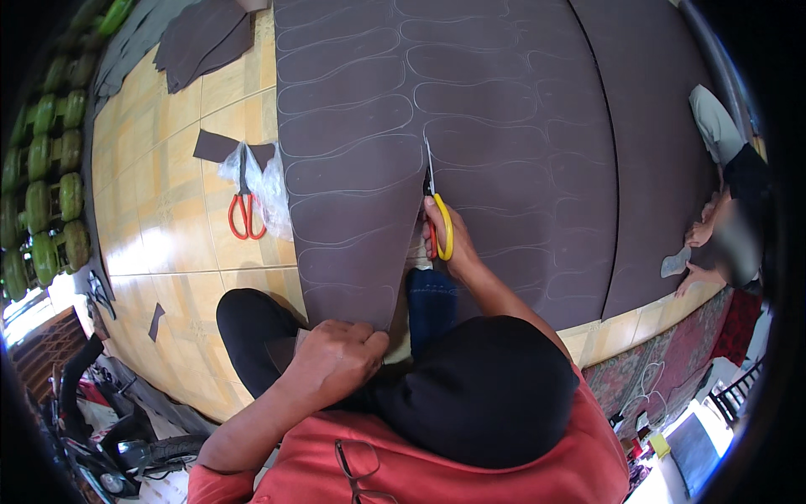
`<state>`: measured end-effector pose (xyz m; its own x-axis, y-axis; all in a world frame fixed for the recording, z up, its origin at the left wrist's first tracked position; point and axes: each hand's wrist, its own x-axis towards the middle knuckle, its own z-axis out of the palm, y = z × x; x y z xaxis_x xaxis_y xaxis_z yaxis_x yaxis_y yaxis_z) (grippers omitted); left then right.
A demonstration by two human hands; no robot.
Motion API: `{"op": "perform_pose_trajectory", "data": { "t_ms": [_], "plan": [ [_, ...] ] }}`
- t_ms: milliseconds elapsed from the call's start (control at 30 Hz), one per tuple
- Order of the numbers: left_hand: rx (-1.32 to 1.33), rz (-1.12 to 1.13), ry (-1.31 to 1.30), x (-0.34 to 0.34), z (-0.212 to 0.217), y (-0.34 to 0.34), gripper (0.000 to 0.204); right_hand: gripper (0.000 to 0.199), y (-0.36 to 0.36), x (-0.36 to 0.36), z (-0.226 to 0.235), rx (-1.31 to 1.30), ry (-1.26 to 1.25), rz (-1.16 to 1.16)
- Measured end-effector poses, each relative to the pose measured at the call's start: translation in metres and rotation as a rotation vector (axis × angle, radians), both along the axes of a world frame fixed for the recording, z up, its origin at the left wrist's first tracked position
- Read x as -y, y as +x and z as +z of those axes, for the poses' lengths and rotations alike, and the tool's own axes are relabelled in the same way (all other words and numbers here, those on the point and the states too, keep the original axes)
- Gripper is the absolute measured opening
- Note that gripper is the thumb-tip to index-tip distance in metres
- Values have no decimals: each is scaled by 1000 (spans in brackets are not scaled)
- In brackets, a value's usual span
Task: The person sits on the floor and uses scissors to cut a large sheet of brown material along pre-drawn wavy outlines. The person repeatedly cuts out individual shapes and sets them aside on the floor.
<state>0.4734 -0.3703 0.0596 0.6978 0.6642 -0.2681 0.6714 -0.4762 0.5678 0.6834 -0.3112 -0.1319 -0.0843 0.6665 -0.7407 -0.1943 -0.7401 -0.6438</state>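
A large dark brown sheet [353, 202] lies in front of me, marked with rows of pale sole-shaped outlines. My right hand [449, 235] grips a pair of scissors [445, 220] with yellow and red handles. Their blades point away from me, within a slit that runs up between two columns of outlines. The slit gapes toward my body, splitting off a left strip. At that strip's near edge my left hand [342, 357] is closed, fingers curled over the sheet. Beside it, a small brown scrap [284, 351] shows by my knee.
Red-handled scissors [246, 217] lie on tiles by a clear plastic bag [275, 189]. Brown cut pieces [204, 38] are piled at far left. Another brown sheet [655, 160] spreads rightward, where another person's hands [703, 244] rest near its edge. A motorcycle [117, 445] stands lower left.
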Motion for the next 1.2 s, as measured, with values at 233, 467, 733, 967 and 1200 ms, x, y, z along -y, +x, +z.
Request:
{"op": "perform_pose_trajectory", "data": {
  "t_ms": [233, 467, 733, 967, 1200],
  "plan": [
    [-32, 41, 6, 9, -3, -6, 20, 60, -5, -2, 4, 68, 8, -51],
    [-60, 159, -8, 16, 1, -22, 21, 60, -1, -5, 8, 154, 59, -23],
    [-42, 358, -8, 17, 9, -46, 21, 58, 3, -25, 14, 214, 127, 24],
    [-40, 469, -3, 14, 16, -59, 25, 59, -1, -48, 19, 293, 147, 39],
    [-110, 524, 45, 9, 28, -80, 23, 59, 0, -75, 19, 269, 149, 35]
  ]
}}
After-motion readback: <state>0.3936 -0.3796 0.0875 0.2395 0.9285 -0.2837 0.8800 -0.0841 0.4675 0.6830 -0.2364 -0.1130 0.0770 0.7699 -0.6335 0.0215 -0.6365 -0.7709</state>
